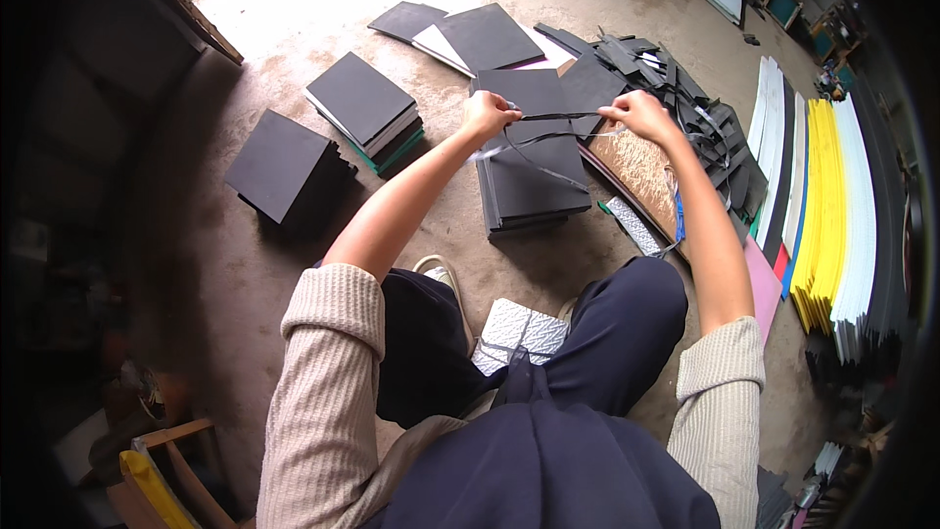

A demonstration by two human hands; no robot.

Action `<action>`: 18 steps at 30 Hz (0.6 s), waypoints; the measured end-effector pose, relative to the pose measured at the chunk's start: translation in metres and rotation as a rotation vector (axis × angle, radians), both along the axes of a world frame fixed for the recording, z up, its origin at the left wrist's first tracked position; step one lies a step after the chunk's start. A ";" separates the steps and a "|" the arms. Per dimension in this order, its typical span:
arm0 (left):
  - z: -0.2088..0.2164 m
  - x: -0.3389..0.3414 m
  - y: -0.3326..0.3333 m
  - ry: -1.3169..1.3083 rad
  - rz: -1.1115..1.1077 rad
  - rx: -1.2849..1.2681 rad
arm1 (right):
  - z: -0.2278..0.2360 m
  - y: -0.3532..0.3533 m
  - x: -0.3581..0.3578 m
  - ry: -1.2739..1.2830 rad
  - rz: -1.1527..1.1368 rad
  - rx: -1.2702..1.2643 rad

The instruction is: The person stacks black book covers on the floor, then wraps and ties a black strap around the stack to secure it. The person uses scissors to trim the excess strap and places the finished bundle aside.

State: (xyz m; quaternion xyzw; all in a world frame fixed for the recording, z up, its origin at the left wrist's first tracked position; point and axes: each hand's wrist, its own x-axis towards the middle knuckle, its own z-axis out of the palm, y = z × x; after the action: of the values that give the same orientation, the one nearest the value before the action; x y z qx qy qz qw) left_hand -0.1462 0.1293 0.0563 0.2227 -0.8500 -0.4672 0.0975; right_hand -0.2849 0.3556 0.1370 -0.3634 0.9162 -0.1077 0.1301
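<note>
Held a thin black plastic strap [553, 118] stretched between both hands, just above a stack of black square foam sheets [534, 191] on the concrete floor [294, 0]. Pinched one end in the closed fingers of the left hand [487, 116]; gripped the other end just as tightly in the right hand [641, 115]. Hung looser loops of the same strap down across the top of the stack, touching it.

Judged best done with even tension from both sides, with the strap flat rather than twisted and centred over the stack, so as not to slip off a corner or bite into the soft foam edges. Probably needed care with the slack loops too, lest they snag on a sheet corner.

Sat hemmed in on the right: a brown patterned board [641, 171] just beside the stack, a heap of black foam offcuts [700, 122] behind it, and further out a row of yellow, white and black sheets stood on edge [832, 225]. Dangled a blue cord [678, 216] under the right forearm, close enough to tangle.

Found more room on the left, with bare floor between the stack and two other piles of black sheets [362, 103] [284, 168], both well apart from the hands. Lay a white embossed tile [519, 333] between the knees, near the shoes. Stood a wooden chair with a yellow seat [157, 470] behind the left elbow, out of the way.
</note>
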 end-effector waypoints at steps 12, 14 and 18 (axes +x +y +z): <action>0.008 0.002 0.004 0.043 -0.037 0.160 | 0.104 0.135 -0.089 0.095 -0.153 -0.213; 0.009 0.004 0.004 0.023 -0.030 0.138 | 0.109 0.139 -0.090 0.127 -0.159 -0.112; 0.009 0.005 0.005 0.044 -0.036 0.096 | 0.123 0.159 -0.092 0.324 -0.273 0.004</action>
State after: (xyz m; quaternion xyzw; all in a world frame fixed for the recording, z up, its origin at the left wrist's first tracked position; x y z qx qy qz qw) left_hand -0.1414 0.1341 0.0655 0.2013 -0.8281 -0.5141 0.0969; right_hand -0.3771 0.5141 0.2595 -0.2484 0.9661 -0.0625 -0.0338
